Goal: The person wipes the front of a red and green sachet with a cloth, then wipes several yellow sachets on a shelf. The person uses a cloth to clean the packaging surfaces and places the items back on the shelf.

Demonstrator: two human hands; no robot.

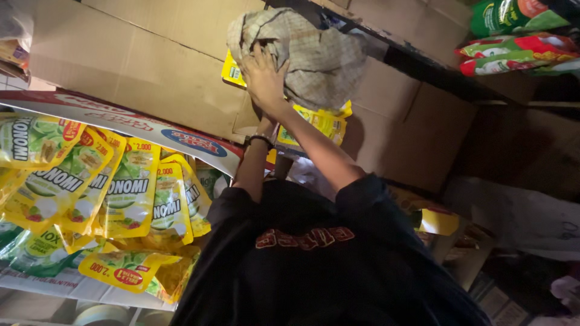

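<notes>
— Cardboard boxes (pixel 151 66) fill the background, with green-and-yellow sachets (pixel 130 193) hanging at the left. Where's your right hand?

— Your right hand (pixel 264 75) presses flat, fingers spread, on a checked cloth (pixel 314 54) bunched over a yellow pouch (pixel 320 124) up by the dark shelf (pixel 417 63).

— And your left?

— Your left hand (pixel 261 124) sits under the pouch, mostly hidden; I cannot tell whether it grips.

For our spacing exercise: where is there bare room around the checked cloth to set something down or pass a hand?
Bare cardboard runs between the checked cloth and the hanging sachets; more lies right of the yellow packs, under the dark shelf. Crowded: the sachets, and the packets top right.
</notes>
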